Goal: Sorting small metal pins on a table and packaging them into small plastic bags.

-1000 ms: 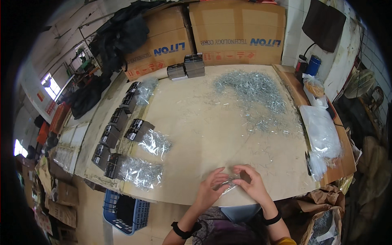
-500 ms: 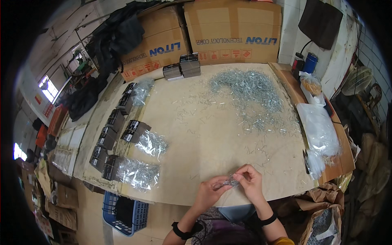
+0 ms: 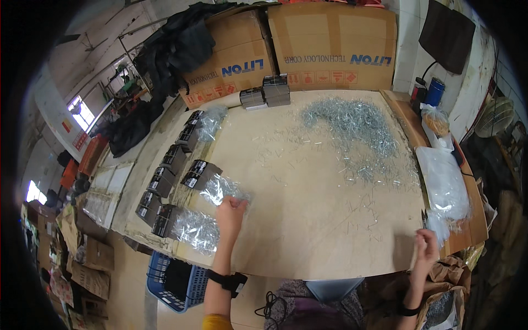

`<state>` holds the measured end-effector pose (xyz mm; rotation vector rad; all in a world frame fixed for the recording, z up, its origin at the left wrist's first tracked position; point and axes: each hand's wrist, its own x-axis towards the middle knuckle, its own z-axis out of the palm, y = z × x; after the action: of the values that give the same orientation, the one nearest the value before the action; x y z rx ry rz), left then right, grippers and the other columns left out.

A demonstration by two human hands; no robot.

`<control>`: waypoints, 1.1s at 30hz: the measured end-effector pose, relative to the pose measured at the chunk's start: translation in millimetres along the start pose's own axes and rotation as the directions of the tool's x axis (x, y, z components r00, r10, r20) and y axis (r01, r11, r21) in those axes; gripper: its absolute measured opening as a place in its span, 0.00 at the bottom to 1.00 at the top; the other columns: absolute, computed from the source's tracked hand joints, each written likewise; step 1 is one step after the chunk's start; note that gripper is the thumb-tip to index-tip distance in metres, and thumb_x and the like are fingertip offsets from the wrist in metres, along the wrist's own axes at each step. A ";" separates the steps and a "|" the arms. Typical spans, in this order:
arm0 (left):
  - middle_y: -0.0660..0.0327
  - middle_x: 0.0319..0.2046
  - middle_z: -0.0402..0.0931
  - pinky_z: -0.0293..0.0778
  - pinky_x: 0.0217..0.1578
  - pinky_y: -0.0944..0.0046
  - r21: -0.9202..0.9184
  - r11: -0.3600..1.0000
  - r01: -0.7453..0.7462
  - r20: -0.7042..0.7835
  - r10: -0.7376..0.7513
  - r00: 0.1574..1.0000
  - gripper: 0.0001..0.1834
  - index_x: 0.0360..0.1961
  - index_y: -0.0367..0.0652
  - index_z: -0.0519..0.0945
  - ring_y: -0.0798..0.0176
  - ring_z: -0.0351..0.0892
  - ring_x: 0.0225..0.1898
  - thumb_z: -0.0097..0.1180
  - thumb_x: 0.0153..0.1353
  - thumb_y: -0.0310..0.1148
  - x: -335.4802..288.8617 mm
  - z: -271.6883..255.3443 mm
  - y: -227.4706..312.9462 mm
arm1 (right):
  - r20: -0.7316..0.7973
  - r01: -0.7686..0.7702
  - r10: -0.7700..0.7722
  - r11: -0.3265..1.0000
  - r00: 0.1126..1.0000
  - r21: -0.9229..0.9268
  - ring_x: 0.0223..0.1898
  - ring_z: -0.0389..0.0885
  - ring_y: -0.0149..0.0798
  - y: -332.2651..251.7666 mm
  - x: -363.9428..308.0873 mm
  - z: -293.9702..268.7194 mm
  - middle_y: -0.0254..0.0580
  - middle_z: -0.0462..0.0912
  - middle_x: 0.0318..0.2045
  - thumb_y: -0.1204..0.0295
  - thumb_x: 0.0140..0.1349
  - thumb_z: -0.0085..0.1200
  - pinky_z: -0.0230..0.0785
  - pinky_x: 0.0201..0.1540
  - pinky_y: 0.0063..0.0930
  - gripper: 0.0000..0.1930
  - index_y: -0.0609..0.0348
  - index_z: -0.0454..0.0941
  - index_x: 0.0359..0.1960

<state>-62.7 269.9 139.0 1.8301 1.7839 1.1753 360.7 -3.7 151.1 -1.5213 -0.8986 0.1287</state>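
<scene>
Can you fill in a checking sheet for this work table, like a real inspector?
Surface: tan tabletop, partly strewn with metal pieces.
Job's things: metal pieces heaped back right; clear bags and dark stacks left.
Clutter: clear plastic at right; crumpled brown paper below.
Hands: left hand at the middle clear bags; right hand near the front right corner; grip unclear for both.
Cables: black cord by the person's lap.
Surroundings: two cardboard boxes behind; blue basket below; fan at right.
</scene>
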 end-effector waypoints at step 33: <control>0.50 0.42 0.80 0.74 0.48 0.53 0.196 0.835 -0.514 -0.004 0.525 0.851 0.09 0.41 0.39 0.83 0.46 0.79 0.44 0.63 0.59 0.27 -162.8 16.3 82.1 | 0.081 0.138 -0.117 0.654 0.990 -0.744 0.52 0.72 0.49 32.8 72.2 -76.1 0.44 0.78 0.46 0.62 0.50 0.68 0.60 0.56 0.42 0.16 0.58 0.83 0.36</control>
<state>24.0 108.8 135.9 2.5291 1.5040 1.2792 468.5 -18.0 167.2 -2.2170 -1.1534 -0.3865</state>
